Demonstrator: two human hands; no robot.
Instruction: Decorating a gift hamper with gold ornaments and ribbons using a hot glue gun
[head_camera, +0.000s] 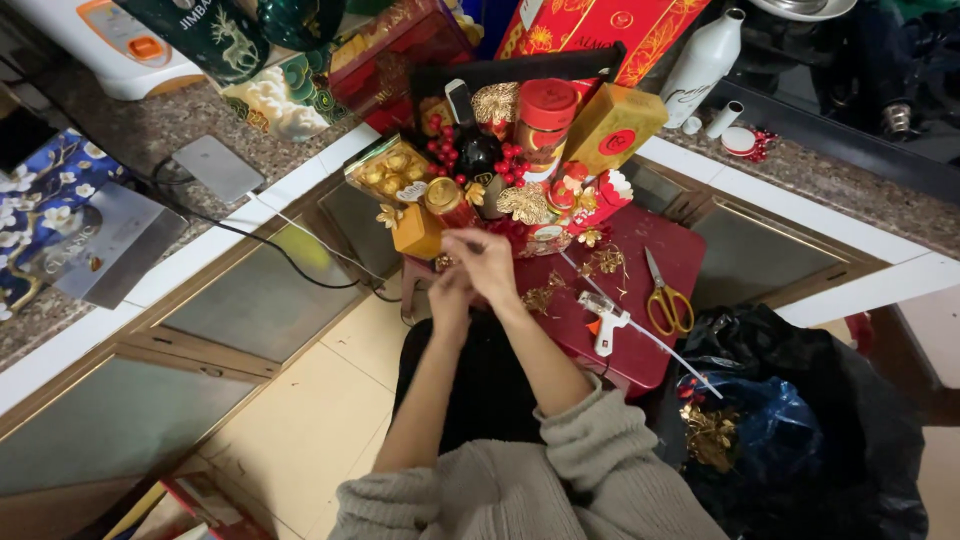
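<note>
Both hands working at the front of the gift basket (505, 170): right hand (483, 262) pinching a thin white wire (640, 325), left hand (450, 297) closing beneath it. Judging: a fastening step. Glue gun (607, 320) and scissors (667, 300) lying right of basket on red table (660, 245).

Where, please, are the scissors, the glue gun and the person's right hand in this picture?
scissors (668, 301), head view, on the yellow handles.
glue gun (606, 316), head view, on its white body.
right hand (483, 262), head view, on the back of the hand.
</note>
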